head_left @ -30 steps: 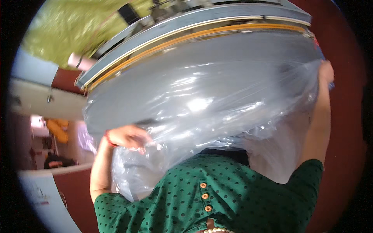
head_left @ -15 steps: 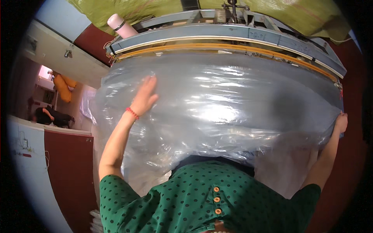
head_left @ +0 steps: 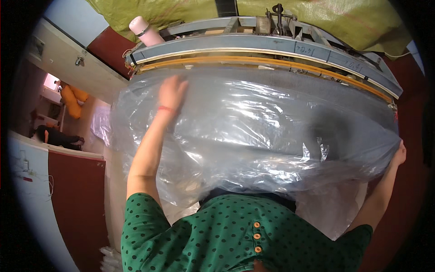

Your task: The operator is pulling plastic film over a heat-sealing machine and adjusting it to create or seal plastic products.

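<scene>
The film point(head_left: 276, 118) lay spread along the near side of the frame point(head_left: 263, 43), its far part close below the orange strip point(head_left: 226, 58) on the frame and its near part loosely crumpled against the shirt point(head_left: 217, 226). The step in hand looked like laying the film out flat: one side was anchored while the other was being dressed.

The right hand point(head_left: 399, 153) had its fingers closed on the film's edge, out beyond the near side of the frame's right end, and creases ran from that pinch back across the film. The left hand point(head_left: 173, 90) gripped nothing; its fingers were stretched out over the film, near the left part of the frame. It was blurred, so whether the palm pressed on the film or was just above it could not be told.

The next move, by this reading, called for a steady pinch at the right edge and a light, flat left palm, since many wrinkles remained on the near side of the frame. Slack there could easily fold over on itself. The flask point(head_left: 147, 31) stood behind the frame's left end, well apart from both hands.
</scene>
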A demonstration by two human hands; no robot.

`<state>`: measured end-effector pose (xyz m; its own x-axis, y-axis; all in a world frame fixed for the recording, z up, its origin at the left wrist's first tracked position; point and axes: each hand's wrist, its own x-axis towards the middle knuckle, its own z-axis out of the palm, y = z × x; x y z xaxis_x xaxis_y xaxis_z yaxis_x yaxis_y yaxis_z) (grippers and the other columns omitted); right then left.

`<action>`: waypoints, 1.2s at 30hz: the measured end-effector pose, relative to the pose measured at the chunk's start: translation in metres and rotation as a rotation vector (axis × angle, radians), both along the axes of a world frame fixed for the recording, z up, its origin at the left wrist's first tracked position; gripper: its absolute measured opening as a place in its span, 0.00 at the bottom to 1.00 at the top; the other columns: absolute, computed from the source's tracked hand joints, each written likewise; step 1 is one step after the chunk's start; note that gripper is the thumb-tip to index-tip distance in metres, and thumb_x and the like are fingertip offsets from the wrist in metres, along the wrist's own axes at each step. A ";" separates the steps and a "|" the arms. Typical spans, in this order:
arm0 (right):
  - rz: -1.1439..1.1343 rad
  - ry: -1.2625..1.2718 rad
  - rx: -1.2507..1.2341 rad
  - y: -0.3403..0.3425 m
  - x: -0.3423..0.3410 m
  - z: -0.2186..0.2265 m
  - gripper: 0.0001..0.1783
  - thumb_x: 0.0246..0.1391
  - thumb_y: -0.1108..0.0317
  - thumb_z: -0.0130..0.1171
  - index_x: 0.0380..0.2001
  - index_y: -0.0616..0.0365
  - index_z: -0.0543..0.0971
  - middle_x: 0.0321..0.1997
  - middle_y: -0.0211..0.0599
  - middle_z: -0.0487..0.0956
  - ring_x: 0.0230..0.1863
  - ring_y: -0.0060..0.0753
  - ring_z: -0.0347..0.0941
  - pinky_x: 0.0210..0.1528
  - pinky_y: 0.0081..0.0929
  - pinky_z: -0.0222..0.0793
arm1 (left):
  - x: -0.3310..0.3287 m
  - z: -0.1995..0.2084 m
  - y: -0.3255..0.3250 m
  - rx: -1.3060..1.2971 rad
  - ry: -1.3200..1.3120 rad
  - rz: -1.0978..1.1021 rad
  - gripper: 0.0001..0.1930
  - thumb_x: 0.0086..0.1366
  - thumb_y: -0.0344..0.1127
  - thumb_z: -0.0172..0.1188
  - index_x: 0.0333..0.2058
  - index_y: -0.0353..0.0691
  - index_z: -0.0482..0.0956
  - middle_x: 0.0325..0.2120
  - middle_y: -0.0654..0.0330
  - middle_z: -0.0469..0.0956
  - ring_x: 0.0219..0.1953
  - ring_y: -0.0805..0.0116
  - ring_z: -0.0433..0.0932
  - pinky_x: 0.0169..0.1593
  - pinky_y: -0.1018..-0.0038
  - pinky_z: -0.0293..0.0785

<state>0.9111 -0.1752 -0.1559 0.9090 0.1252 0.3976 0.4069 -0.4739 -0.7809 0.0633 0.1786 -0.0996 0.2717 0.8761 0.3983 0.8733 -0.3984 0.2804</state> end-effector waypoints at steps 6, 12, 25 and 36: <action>0.088 0.066 0.223 -0.022 0.010 0.016 0.21 0.42 0.53 0.61 0.30 0.62 0.78 0.31 0.33 0.78 0.33 0.24 0.71 0.39 0.22 0.65 | -0.002 -0.001 0.021 0.112 0.038 -0.045 0.08 0.49 0.38 0.56 0.24 0.40 0.75 0.26 0.55 0.72 0.35 0.55 0.69 0.39 0.62 0.66; 0.062 -0.214 -0.035 0.037 -0.021 0.061 0.12 0.49 0.61 0.50 0.31 0.53 0.80 0.30 0.36 0.79 0.30 0.33 0.74 0.34 0.29 0.68 | -0.032 -0.002 0.066 0.558 0.201 0.100 0.09 0.58 0.34 0.48 0.29 0.33 0.71 0.27 0.56 0.71 0.30 0.67 0.69 0.38 0.75 0.65; 0.217 -0.044 0.226 0.209 -0.085 0.011 0.14 0.45 0.61 0.59 0.23 0.63 0.73 0.23 0.36 0.75 0.27 0.26 0.70 0.35 0.24 0.65 | -0.123 -0.067 0.165 0.073 -1.056 0.188 0.09 0.57 0.36 0.56 0.22 0.40 0.70 0.18 0.72 0.66 0.21 0.83 0.60 0.24 0.85 0.56; 0.253 0.122 0.445 0.207 -0.099 0.028 0.07 0.49 0.70 0.47 0.32 0.62 0.66 0.18 0.39 0.72 0.13 0.26 0.67 0.15 0.22 0.63 | -0.089 -0.032 0.137 0.022 -1.224 0.253 0.10 0.56 0.31 0.44 0.18 0.37 0.70 0.14 0.65 0.68 0.14 0.75 0.66 0.18 0.79 0.64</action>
